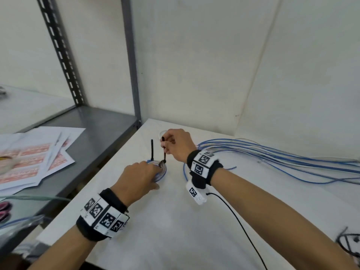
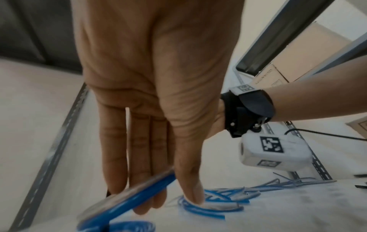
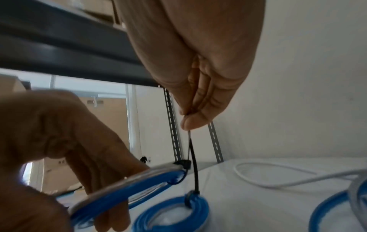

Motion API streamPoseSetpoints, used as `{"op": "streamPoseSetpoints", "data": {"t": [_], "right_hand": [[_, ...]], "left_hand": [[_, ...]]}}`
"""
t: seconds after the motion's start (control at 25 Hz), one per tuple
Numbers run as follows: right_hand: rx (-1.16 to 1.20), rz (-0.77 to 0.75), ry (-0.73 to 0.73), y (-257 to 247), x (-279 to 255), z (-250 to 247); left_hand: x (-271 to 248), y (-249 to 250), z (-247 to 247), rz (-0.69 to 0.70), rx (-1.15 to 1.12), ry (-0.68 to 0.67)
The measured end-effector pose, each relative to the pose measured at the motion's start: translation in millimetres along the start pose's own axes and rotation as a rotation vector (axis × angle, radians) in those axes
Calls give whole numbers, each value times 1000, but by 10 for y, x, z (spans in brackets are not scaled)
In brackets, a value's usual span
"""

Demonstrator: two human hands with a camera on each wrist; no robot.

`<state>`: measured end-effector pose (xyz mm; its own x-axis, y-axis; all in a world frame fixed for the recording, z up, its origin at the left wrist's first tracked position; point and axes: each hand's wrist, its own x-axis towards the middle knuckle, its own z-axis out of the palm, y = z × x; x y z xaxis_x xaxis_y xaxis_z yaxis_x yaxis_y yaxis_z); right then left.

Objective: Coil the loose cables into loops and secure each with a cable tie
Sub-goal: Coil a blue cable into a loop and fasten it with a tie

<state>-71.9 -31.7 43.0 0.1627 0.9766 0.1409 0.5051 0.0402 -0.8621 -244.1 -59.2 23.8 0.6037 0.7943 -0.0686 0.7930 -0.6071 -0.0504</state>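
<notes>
My left hand point(image 1: 153, 176) grips a small coil of blue and clear cable point(image 1: 163, 171) just above the white table point(image 1: 175, 221). In the right wrist view that coil point(image 3: 123, 183) is tilted up, with a black cable tie point(image 3: 183, 164) looped round it. My right hand point(image 1: 165, 147) pinches the tie's tail point(image 1: 164, 152) above the coil and holds it upright between thumb and fingertips point(image 3: 187, 124). A second tied coil point(image 3: 172, 215) lies flat underneath, its tie tail point(image 1: 152, 150) standing up. Loose blue and white cables point(image 1: 272, 158) spread to the right.
A grey metal shelf point(image 1: 87, 141) with printed sheets point(image 1: 35, 158) adjoins the table on the left, its upright point(image 1: 132, 75) near the far corner. The wall stands close behind. A black wire point(image 1: 243, 230) runs from my right wrist. Dark ties or wires point(image 1: 348, 242) lie at the right edge.
</notes>
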Motion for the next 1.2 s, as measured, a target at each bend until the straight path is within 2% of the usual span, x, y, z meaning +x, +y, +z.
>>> {"op": "streamPoseSetpoints", "data": {"t": [0.24, 0.32, 0.44, 0.52, 0.6, 0.68, 0.76, 0.84, 1.04, 1.16, 1.2], "right_hand": [[74, 82, 7, 156, 181, 397], [84, 88, -12, 187, 168, 381], [30, 107, -32, 285, 124, 256], [-125, 81, -26, 384, 96, 72], [-396, 66, -15, 503, 32, -225], [-621, 154, -12, 666, -70, -556], [-704, 284, -36, 812, -190, -765], [-731, 342, -45, 927, -271, -846], [-599, 170, 104, 959, -325, -840], [-359, 54, 77, 851, -378, -893], [-262, 38, 130, 815, -404, -942]], "left_hand": [[-22, -268, 252, 19, -163, -183], [-9, -232, 233, 25, -184, -152], [13, -82, 143, 43, -188, -34], [74, 28, 50, 56, -211, 57], [223, 154, -21, 92, -299, 110], [446, 316, -52, 132, -398, 90], [697, 473, -34, 131, -442, 68], [946, 612, 27, 101, -504, 91], [1363, 824, 129, -40, -830, 20], [1445, 906, 12, -9, -1092, 168], [1438, 937, -66, 21, -1206, 239]]}}
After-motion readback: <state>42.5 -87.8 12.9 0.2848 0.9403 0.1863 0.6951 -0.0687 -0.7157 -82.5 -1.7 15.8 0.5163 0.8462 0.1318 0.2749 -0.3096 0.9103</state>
